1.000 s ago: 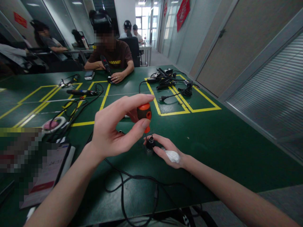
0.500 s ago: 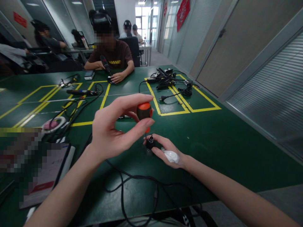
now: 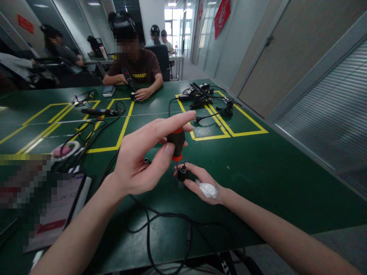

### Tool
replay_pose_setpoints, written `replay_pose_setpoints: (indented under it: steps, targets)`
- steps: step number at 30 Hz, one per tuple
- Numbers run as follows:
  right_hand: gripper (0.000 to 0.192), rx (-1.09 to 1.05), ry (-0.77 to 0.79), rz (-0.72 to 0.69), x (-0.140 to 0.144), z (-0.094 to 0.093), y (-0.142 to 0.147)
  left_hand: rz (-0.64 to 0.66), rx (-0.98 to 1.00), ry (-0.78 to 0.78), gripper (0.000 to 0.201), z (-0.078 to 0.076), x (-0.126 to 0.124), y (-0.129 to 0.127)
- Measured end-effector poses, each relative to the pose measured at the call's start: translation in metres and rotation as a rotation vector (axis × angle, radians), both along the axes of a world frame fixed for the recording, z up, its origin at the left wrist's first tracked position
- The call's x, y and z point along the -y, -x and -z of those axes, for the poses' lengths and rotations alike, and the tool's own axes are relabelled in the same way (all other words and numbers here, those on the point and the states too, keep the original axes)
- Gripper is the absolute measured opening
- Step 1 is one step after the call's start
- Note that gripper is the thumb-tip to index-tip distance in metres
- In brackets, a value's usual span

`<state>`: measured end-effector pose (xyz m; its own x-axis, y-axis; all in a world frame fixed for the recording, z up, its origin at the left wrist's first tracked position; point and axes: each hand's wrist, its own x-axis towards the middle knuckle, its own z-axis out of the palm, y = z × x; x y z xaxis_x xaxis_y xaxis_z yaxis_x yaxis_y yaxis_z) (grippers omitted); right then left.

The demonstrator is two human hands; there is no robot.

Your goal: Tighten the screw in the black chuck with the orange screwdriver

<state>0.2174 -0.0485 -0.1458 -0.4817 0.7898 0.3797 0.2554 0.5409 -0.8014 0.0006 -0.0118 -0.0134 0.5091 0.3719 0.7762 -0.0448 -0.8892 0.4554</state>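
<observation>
My left hand (image 3: 140,160) has rolled the screwdriver (image 3: 177,142) round since a second ago, its rubbery black-and-orange handle pinched upright. My right hand (image 3: 200,181) pinches the small round black connector (image 3: 182,172) on the green mat (image 3: 258,164), tip seated; the screw looks unfinished.

The shaft and tip of the screwdriver (image 3: 177,143) are hidden behind the left hand (image 3: 137,160)'s thumb and the small black part (image 3: 182,173), so their contact cannot be judged. The white wad (image 3: 208,189) in the right hand (image 3: 200,183) cannot be identified. The black cable (image 3: 160,229) below both hands is cut off by the bottom edge. The area left of the left forearm is blurred out.
</observation>
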Motion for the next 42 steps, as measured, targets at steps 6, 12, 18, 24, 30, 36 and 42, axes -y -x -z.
replay_pose_setpoints:
  steps: [6, 12, 18, 24, 30, 36, 42]
  targets:
    - [0.034, 0.0, -0.007, 0.0, 0.001, 0.002, -0.002, -0.09, 0.055, -0.045, 0.049, 0.003, -0.004, -0.004]
    - [0.032, 0.015, -0.026, 0.014, 0.0, 0.005, -0.002, -0.08, 0.043, -0.047, 0.051, 0.006, -0.005, -0.003]
    - [0.031, 0.012, -0.036, 0.015, 0.0, 0.004, -0.003, -0.048, -0.068, 0.084, 0.068, 0.001, 0.001, -0.003]
    - [0.033, 0.023, 0.01, 0.011, 0.001, 0.001, -0.004, 0.016, -0.15, 0.238, 0.079, -0.007, -0.007, 0.005]
    - [0.034, 0.008, -0.006, 0.005, 0.001, 0.003, -0.004, 0.091, -0.226, 0.243, 0.094, -0.008, -0.015, 0.009]
    - [0.033, 0.006, -0.017, 0.001, 0.001, 0.002, -0.003, 0.113, -0.208, 0.365, 0.105, -0.003, -0.018, 0.009]
    - [0.033, 0.008, -0.014, 0.006, 0.001, 0.002, -0.003, 0.113, -0.2, 0.374, 0.103, 0.001, -0.019, 0.007]
